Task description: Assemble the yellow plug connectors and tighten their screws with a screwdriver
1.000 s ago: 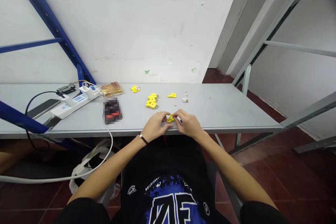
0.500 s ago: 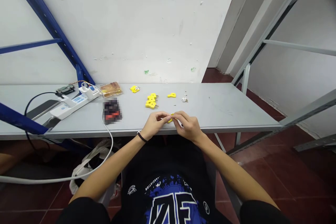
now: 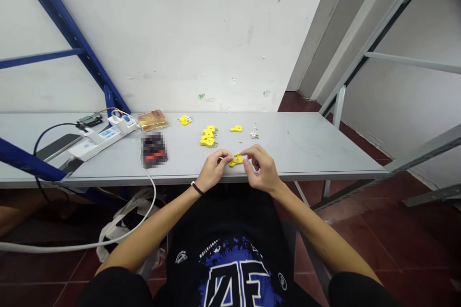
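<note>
A small yellow connector (image 3: pixel 236 159) is held over the near edge of the grey table (image 3: pixel 309 148). My left hand (image 3: pixel 213 171) pinches its left end with fingers curled. My right hand (image 3: pixel 262 169) is closed beside its right end, fingertips at the piece. Further back lie more yellow connectors: a cluster (image 3: pixel 208 136), a single one (image 3: pixel 236 129) and another (image 3: pixel 185 120) near the wall. A tiny white-and-metal part (image 3: pixel 254 135) lies to the right of them.
On the table's left are a white power strip (image 3: pixel 103 137) with plugs and cables, a black-and-red item (image 3: pixel 154 149), an orange packet (image 3: pixel 153 120) and a dark phone (image 3: pixel 57 146). A blue rack frame (image 3: pixel 75 41) stands left, a grey frame (image 3: pixel 363 53) right. A white cable (image 3: pixel 146 211) hangs off the front edge.
Both hands have stayed at the table's front edge, working the yellow connector. The connector shows more now, and my right fingers have drawn back a little from it.
</note>
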A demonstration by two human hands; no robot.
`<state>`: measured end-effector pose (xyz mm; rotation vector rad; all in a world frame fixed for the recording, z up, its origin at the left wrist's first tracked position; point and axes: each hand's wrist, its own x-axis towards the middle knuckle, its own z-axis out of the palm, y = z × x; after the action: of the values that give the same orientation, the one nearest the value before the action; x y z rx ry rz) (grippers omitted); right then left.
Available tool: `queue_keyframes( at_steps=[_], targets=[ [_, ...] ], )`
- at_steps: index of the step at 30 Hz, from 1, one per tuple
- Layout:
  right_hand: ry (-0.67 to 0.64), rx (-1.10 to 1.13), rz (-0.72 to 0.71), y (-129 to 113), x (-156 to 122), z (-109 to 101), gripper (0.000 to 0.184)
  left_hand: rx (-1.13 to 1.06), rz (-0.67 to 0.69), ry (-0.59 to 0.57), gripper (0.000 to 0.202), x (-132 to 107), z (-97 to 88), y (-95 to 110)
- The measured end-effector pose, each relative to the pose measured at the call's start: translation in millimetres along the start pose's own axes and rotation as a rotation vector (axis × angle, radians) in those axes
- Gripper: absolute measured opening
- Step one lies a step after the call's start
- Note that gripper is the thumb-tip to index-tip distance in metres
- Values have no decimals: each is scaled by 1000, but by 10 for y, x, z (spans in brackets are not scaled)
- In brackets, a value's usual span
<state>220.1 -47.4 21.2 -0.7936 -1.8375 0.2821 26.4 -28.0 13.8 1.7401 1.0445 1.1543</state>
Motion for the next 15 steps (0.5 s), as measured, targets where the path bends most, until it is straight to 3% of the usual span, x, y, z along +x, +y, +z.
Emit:
queue_keyframes(
  at_steps=[7,15],
  targets=[
    [225,577,45,-297,287,-202,19,-5,19,6,29,-50,38,67],
    [321,638,66,-434,359,-98,35,-44,49,-4,28,-119,54,119]
  ],
)
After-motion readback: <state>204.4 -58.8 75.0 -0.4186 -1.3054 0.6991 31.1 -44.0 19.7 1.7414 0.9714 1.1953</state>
